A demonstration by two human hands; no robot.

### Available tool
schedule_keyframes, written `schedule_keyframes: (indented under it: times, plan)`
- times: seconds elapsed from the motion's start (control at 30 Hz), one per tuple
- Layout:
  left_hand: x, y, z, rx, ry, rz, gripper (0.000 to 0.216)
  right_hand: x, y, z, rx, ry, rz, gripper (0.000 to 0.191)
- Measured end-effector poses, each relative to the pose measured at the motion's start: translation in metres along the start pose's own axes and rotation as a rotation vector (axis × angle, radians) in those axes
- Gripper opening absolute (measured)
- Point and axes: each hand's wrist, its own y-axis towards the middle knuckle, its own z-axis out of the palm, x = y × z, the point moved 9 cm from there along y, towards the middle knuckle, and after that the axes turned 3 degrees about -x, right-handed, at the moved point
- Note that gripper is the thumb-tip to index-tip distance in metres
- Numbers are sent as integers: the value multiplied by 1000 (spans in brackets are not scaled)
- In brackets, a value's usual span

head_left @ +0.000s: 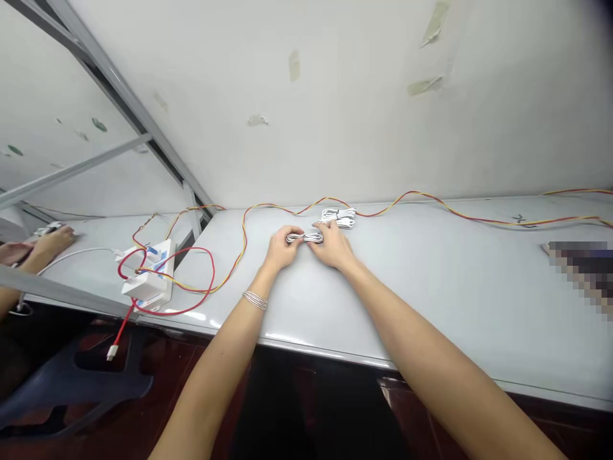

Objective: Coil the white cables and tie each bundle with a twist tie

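Observation:
Between my two hands is a small coiled bundle of white cable (305, 237), with a dark tie around its middle. My left hand (283, 246) pinches its left end between thumb and fingers. At the other end, my right hand (334, 245) grips the bundle, fingers curled over it. Just behind my right hand, more tied white cable bundles (338, 218) lie on the grey tabletop (306, 306), close to the wall.
A red and yellow wire (412, 193) runs along the wall. To the left, a white power strip (160, 271) carries plugged-in adapters and a looped red cable (211, 255). A metal frame (129, 102) stands there; beyond it is another person's hand (55, 241). A blurred-out object (582, 268) lies far right.

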Motion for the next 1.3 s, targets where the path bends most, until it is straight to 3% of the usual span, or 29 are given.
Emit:
schedule_keyframes:
  times: [0.17,0.77,1.1,1.3]
  plan:
    - [-5,-2,-1,9,35,61,12,8,-3,-1,59,-37,2,36]
    - [-4,1,8,54,108,112,18,3,0,3,79,-56,-6,37]
    - [-14,-4,15,68,236,131,22,-8,3,2,-16,30,-9,50]
    - [-20,-11,16,79,271,157,22,-7,9,-1,-72,153,-100,49]
